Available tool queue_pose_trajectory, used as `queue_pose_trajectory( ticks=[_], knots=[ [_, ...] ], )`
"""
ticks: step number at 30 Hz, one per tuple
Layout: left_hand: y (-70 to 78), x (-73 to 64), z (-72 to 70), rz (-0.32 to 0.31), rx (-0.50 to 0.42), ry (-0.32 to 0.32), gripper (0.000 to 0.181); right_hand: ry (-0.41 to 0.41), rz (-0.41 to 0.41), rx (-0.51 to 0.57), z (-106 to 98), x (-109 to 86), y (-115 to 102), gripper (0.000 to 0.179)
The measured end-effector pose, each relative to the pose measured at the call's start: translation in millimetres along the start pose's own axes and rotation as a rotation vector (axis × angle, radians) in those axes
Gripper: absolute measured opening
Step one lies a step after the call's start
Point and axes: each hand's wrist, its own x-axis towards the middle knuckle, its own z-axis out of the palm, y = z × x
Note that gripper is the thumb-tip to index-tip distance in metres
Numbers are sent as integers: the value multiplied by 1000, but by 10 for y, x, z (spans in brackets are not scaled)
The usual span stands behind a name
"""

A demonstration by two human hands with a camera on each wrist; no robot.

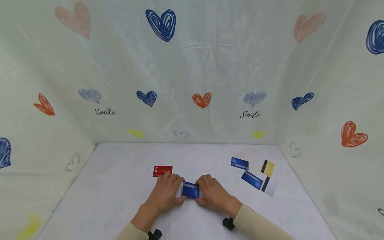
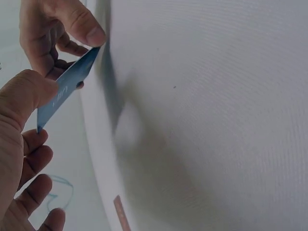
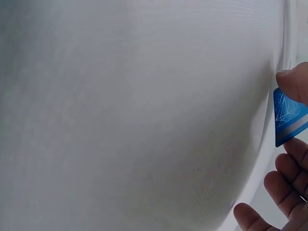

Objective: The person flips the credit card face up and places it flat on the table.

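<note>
Both hands hold one blue bank card (image 1: 190,190) by its opposite short ends, above the front middle of the table. My left hand (image 1: 167,192) pinches the left end; in the left wrist view its thumb (image 2: 33,91) lies against the card's face. The right hand (image 1: 213,193) pinches the other end, thumb (image 3: 294,82) on one long edge and a fingertip at the other in the right wrist view. Its remaining fingers are spread and loosely bent. Just beyond the left hand lies a red bank card (image 1: 162,170), its lower part hidden by the fingers.
To the right on the white table (image 1: 120,180) lie two blue cards (image 1: 239,163), a gold card (image 1: 269,168) and a silver-white card (image 1: 271,186), each with a dark stripe. A heart-printed curtain (image 1: 210,66) closes off the back and sides.
</note>
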Motion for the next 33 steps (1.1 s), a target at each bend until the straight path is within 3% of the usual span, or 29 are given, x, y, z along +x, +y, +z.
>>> queue_pose_trajectory(
  ticks=[33],
  knots=[
    [59, -21, -75, 86, -29, 44, 60, 39, -31, -27, 31, 56, -63, 57]
  ],
)
